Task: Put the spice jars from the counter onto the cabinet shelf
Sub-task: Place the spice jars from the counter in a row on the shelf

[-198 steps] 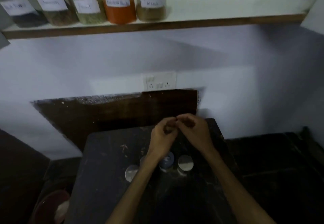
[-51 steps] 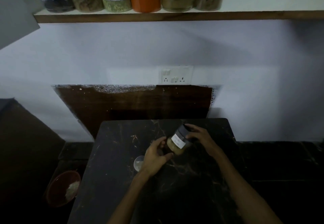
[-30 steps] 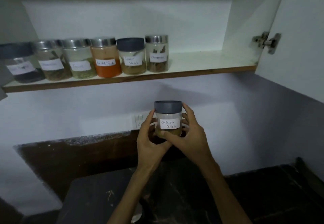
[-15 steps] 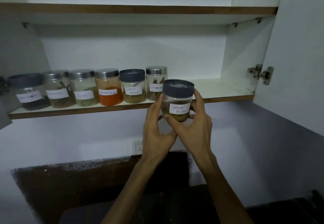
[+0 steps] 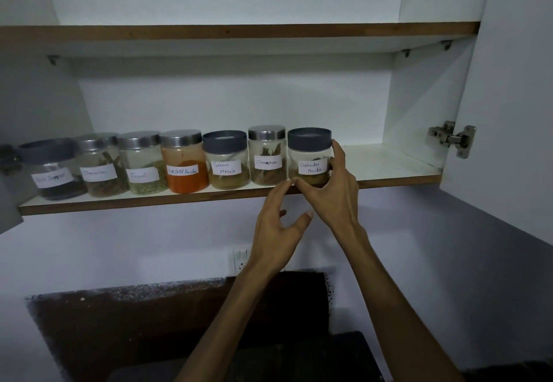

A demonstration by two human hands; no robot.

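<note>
The coriander powder jar [image 5: 309, 157], clear with a dark grey lid and a white label, stands upright on the cabinet shelf [image 5: 389, 166] at the right end of a row of several spice jars, next to the cinnamon jar [image 5: 267, 157]. My right hand [image 5: 332, 196] still wraps it, fingers on its right side and thumb at its lower front. My left hand [image 5: 275, 232] hangs just below the shelf edge, off the jar, with its fingers spread.
Bare shelf runs to the right of the coriander jar up to the cabinet wall. The open cabinet door [image 5: 514, 112] with its hinge [image 5: 452, 139] stands at the right. An upper shelf [image 5: 239, 31] lies above. The dark counter [image 5: 299, 357] is far below.
The coriander powder jar went from the air in front of the shelf onto the shelf beside the cinnamon jar. My left hand came off it and dropped lower.
</note>
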